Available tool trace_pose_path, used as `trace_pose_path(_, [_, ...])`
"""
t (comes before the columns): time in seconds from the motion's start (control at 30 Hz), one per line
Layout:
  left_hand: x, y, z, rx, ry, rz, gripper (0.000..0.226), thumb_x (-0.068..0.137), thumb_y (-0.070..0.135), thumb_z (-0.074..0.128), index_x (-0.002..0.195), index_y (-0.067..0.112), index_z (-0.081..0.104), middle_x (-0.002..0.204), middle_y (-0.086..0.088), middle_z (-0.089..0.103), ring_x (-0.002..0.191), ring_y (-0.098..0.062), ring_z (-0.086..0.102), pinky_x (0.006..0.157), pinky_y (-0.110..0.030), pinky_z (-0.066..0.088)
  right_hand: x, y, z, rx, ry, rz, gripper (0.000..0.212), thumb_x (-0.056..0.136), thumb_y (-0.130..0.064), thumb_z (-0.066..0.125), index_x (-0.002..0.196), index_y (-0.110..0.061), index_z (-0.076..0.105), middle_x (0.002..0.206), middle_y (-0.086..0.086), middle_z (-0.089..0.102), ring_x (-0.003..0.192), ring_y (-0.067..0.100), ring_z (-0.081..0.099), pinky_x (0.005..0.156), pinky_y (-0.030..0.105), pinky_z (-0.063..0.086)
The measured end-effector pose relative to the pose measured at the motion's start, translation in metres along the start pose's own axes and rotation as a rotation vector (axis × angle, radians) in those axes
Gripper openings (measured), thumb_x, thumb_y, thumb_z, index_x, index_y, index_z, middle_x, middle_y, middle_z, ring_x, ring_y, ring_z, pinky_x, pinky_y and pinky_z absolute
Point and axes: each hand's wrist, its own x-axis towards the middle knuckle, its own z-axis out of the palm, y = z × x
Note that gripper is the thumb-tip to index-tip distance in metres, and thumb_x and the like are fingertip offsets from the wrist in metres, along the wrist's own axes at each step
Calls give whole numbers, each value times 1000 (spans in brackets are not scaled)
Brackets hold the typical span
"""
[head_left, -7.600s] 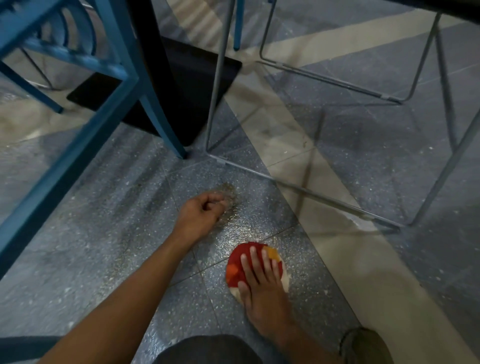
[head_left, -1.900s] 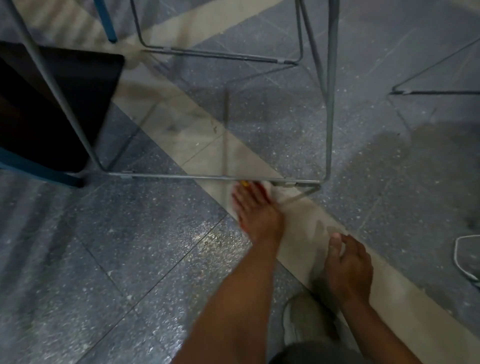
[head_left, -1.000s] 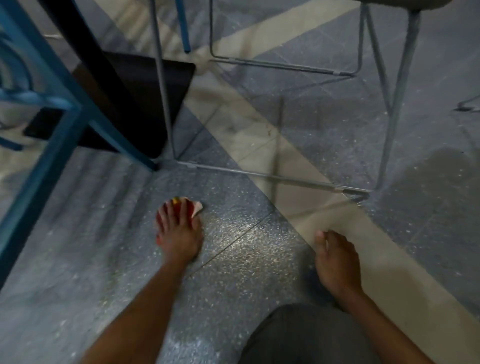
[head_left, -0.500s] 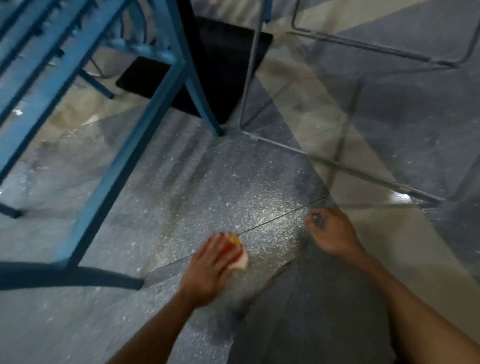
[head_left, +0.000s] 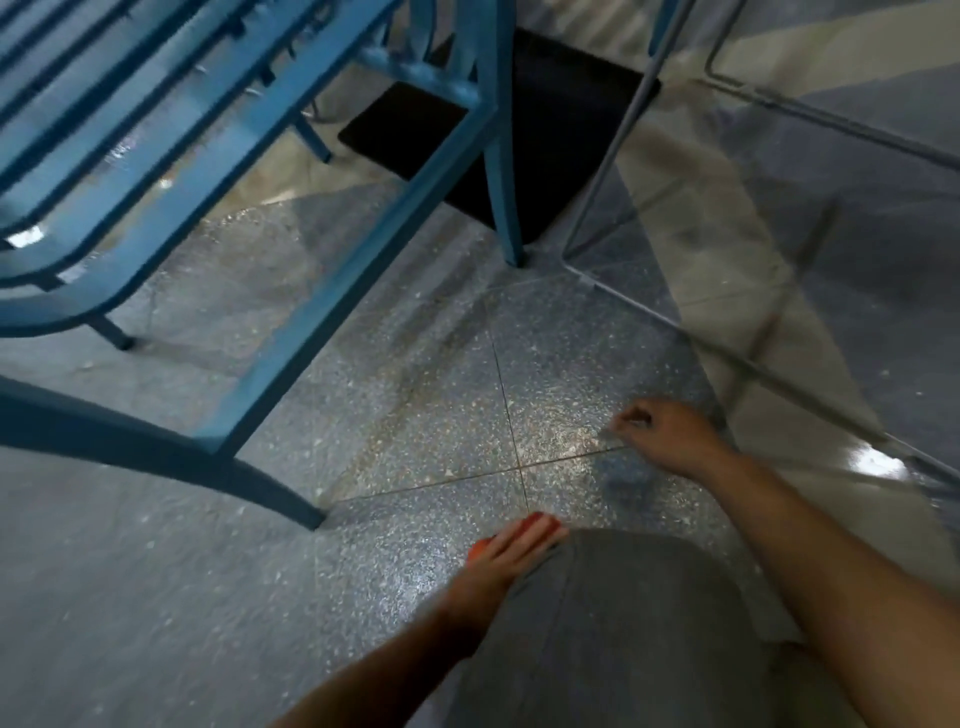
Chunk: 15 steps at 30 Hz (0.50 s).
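Note:
A red and orange cloth lies on the speckled grey floor, almost wholly covered by my left hand. That hand presses on it with straight fingers, close beside my knee in grey trousers. My right hand rests on the floor further right and forward, near a tile joint, with its fingers curled under. Nothing shows inside that hand.
A blue metal chair stands at the left, its legs close to the wet, shiny tiles. Behind it lies a black table base. A thin grey wire chair frame runs along the right, over a beige floor stripe.
My left hand has slid the cloth back towards my knee. The view has swung left, bringing more of the blue chair in. My right hand stays on the floor with curled fingers.

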Motion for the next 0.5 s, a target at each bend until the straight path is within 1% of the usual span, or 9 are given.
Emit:
trace_pose_path(0.03, [-19, -10, -8, 88, -1, 38, 64, 108, 56, 35, 160, 68, 1, 166, 49, -2, 159, -6, 28, 129, -27, 21, 5, -4, -7, -21, -18, -8, 20, 90, -44, 71, 76, -33, 63, 81, -18, 62, 77, 7, 59, 65, 22, 38])
trace_pose_path(0.1, [-42, -38, -28, 317, 108, 85, 71, 106, 58, 35, 170, 43, 7, 179, 14, 15, 154, -23, 44, 129, -30, 22, 16, -9, -21, -45, -55, -9, 22, 88, -44, 71, 74, -29, 64, 77, -18, 65, 72, 0, 59, 61, 20, 39])
trace_pose_path(0.17, [-47, -50, -48, 540, 84, -7, 65, 108, 59, 28, 169, 38, 22, 178, -3, 17, 163, -33, 23, 134, -36, 6, 25, -16, -31, -72, -73, -3, 22, 88, -44, 70, 75, -27, 67, 80, -14, 67, 71, -1, 58, 66, 22, 44])
trace_pose_path(0.23, [-29, -47, -57, 449, 92, -249, 62, 111, 59, 16, 169, 40, 23, 179, 2, 6, 167, -28, 4, 136, -43, 9, 32, -25, -35, -60, -90, -4, 20, 89, -44, 69, 85, -25, 75, 91, -8, 71, 80, 9, 64, 78, 25, 47])
trace_pose_path(0.3, [-2, -24, -62, 145, 344, -492, 58, 112, 57, 25, 162, 35, 43, 172, -6, 39, 150, -24, 49, 116, -42, 49, 29, -37, -36, -1, -114, -7, 24, 92, -43, 67, 97, -22, 78, 100, -3, 74, 89, 16, 66, 80, 25, 46])
trace_pose_path(0.33, [14, -4, -68, -62, 483, -610, 52, 111, 56, 29, 150, 32, 55, 153, -11, 62, 120, -15, 68, 93, -36, 59, 22, -42, -35, 44, -141, -4, 24, 94, -41, 66, 98, -22, 78, 102, -3, 75, 88, 15, 66, 79, 25, 46])
trace_pose_path(0.37, [26, 16, -74, -290, 576, -716, 46, 112, 55, 34, 139, 30, 61, 134, -12, 73, 98, -9, 70, 79, -33, 59, 13, -46, -35, 93, -176, 1, 22, 95, -40, 66, 98, -22, 78, 103, -3, 76, 89, 13, 67, 78, 25, 48])
trace_pose_path(0.43, [42, 56, -95, -757, 667, -831, 45, 112, 55, 40, 132, 25, 67, 121, -11, 76, 97, -20, 72, 85, -42, 62, -10, -51, -35, 176, -240, 5, 19, 95, -39, 66, 95, -23, 76, 104, -7, 76, 95, 13, 70, 83, 27, 54])
trace_pose_path(0.5, [47, 100, -115, -1195, 605, -879, 52, 109, 60, 43, 132, 21, 68, 118, -9, 77, 109, -32, 73, 94, -51, 62, -40, -55, -42, 283, -250, 39, 17, 95, -45, 67, 87, -31, 74, 101, -12, 75, 98, 12, 70, 80, 26, 55])
